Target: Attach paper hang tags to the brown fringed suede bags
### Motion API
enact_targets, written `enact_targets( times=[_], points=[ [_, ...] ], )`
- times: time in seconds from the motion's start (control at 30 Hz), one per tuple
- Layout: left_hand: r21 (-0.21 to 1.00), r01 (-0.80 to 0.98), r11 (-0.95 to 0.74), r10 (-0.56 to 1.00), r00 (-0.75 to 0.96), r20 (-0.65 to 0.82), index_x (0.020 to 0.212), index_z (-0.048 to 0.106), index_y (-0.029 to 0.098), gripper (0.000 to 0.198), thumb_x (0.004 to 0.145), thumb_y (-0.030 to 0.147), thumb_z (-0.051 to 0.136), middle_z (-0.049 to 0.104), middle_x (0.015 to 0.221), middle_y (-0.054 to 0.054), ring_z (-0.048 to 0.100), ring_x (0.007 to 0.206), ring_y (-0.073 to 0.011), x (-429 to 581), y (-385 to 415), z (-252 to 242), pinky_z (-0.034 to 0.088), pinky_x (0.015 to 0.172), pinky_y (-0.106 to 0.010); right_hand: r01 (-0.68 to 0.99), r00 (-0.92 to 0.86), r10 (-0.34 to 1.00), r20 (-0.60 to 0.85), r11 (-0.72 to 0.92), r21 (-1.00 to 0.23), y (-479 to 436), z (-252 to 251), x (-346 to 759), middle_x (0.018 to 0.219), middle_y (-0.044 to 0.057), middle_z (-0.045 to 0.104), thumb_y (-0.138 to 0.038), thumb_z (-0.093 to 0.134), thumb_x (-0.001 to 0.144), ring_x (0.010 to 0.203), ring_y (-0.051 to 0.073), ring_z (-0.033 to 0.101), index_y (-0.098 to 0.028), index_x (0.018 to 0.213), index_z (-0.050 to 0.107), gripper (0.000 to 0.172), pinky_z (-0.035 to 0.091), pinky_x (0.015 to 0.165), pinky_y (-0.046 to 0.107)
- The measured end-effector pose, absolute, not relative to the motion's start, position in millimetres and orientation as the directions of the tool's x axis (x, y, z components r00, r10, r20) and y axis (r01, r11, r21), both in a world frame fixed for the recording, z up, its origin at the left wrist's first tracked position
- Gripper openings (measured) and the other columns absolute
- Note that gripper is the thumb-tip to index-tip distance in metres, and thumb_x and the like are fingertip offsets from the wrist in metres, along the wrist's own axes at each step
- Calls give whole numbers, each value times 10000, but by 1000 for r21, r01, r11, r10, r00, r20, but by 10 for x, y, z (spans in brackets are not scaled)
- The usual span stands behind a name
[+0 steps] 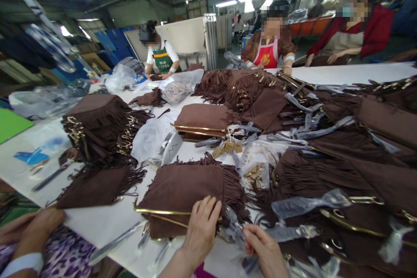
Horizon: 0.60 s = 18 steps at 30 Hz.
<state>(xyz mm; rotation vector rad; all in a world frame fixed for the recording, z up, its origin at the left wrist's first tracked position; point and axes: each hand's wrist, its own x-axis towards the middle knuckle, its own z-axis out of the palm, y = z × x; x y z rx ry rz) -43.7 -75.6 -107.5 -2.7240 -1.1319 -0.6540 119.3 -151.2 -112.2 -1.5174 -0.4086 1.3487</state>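
A brown suede fringed bag [182, 191] with a gold frame lies on the white table [97, 221] right in front of me. My left hand [200, 230] rests flat on its near right corner, fingers stretched over the suede, holding nothing. Just to the right, my right hand [264, 249] is closed in a pinch on a strip of clear plastic wrap [236, 228] that runs from the bag's strap hardware. More plastic-wrapped gold-trimmed straps [309, 204] lie to the right of that hand.
Piles of the same brown fringed bags cover the table: a stack [97, 126] at left, another [202, 119] in the middle, a heap [358, 147] at right. Another person's hands [32, 230] rest at bottom left. Three workers sit along the far side.
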Motion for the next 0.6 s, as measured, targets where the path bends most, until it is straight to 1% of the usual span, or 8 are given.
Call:
enact_targets(
  times=[0.1, 0.2, 0.27, 0.37, 0.43, 0.47, 0.53, 0.6],
  points=[
    [-5, 651, -759, 606, 710, 359, 1118, 525, 147, 360, 786, 90, 397, 583, 1095, -99, 457, 1063, -227, -354, -633, -1161, 329, 883, -398, -311, 327, 799, -504, -413, -856, -1500, -1111, 1165, 435, -59, 423, -507, 627, 601, 447, 100, 382, -169, 631, 632, 339, 311, 461, 212],
    [-15, 596, -803, 559, 761, 329, 1060, 536, 134, 312, 779, 94, 407, 599, 1019, -95, 487, 981, -221, -312, -569, -1204, 340, 855, -404, -269, 364, 800, -477, -400, -876, -1482, -1105, 1166, 440, -63, 395, -497, 613, 624, 446, 97, 353, -167, 646, 641, 332, 297, 449, 212],
    [21, 582, -813, 560, 770, 306, 1019, 538, 120, 294, 763, 76, 399, 608, 949, -92, 506, 912, -210, -306, -541, -1168, 370, 813, -386, -235, 389, 807, -445, -380, -895, -1458, -1106, 1181, 474, -47, 450, -497, 602, 640, 473, 108, 392, -168, 645, 649, 332, 332, 466, 215],
    [132, 641, -756, 654, 732, 190, 949, 549, 132, 262, 742, 69, 401, 607, 845, -72, 520, 804, -197, -282, -484, -1016, 402, 729, -344, -155, 392, 838, -380, -347, -925, -1389, -1093, 1211, 578, -6, 578, -496, 601, 650, 564, 150, 498, -167, 667, 669, 336, 405, 535, 228],
    [221, 716, -662, 745, 660, 91, 924, 558, 154, 249, 743, 83, 402, 607, 817, -57, 522, 774, -191, -241, -413, -876, 398, 718, -330, -93, 393, 859, -328, -317, -944, -1317, -1059, 1235, 649, 19, 631, -486, 596, 666, 625, 176, 544, -167, 709, 681, 333, 434, 579, 239],
    [286, 753, -592, 793, 608, 41, 913, 563, 168, 236, 750, 103, 405, 609, 817, -48, 523, 774, -185, -215, -363, -805, 390, 724, -321, -67, 407, 864, -296, -296, -953, -1273, -1032, 1250, 676, 28, 646, -480, 589, 677, 646, 184, 558, -167, 726, 684, 331, 443, 593, 242],
    [469, 802, -370, 874, 472, -118, 863, 578, 193, 180, 752, 170, 438, 608, 778, -16, 526, 751, -166, -160, -233, -682, 371, 713, -289, -28, 448, 864, -230, -244, -969, -1177, -967, 1283, 722, 45, 665, -469, 574, 697, 684, 196, 578, -169, 752, 685, 325, 458, 617, 249],
    [598, 792, -124, 880, 366, -303, 762, 589, 197, 111, 716, 228, 493, 580, 675, 18, 517, 679, -145, -116, -83, -613, 353, 654, -253, 3, 493, 854, -168, -195, -981, -1081, -907, 1311, 747, 55, 674, -458, 564, 710, 707, 203, 590, -171, 763, 681, 314, 468, 631, 255]
  ],
)
